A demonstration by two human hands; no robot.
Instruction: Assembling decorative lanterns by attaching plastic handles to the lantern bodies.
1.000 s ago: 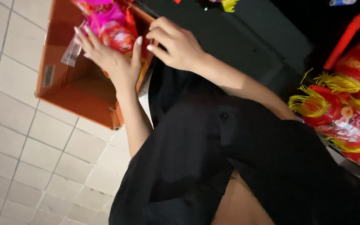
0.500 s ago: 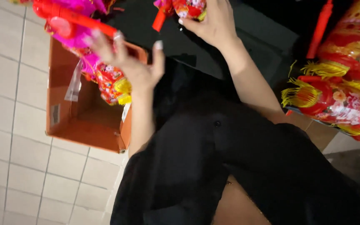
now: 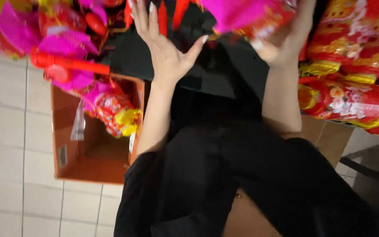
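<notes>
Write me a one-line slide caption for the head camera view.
Left hand spread open beside pink and red lanterns, right hand gripping a pink packet, above an open cardboard box.

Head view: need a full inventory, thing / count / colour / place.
Open cardboard box: one, orange-brown, on the floor at left.
Wrapped paper lantern: one, red, pink and yellow, over the box's top right corner.
Pink and red paper decorations with a red stick handle: count unclear, upper left, above the box.
Blurred pink and red packet: one, top centre, at the right hand.
Stacked red lanterns with yellow tassels: several, at right.
Tiled floor: pale grey, left side.
Black clothing: person's own, centre and bottom.
Left hand: open, fingers spread, holding nothing.
Right hand: gripping the packet.
</notes>
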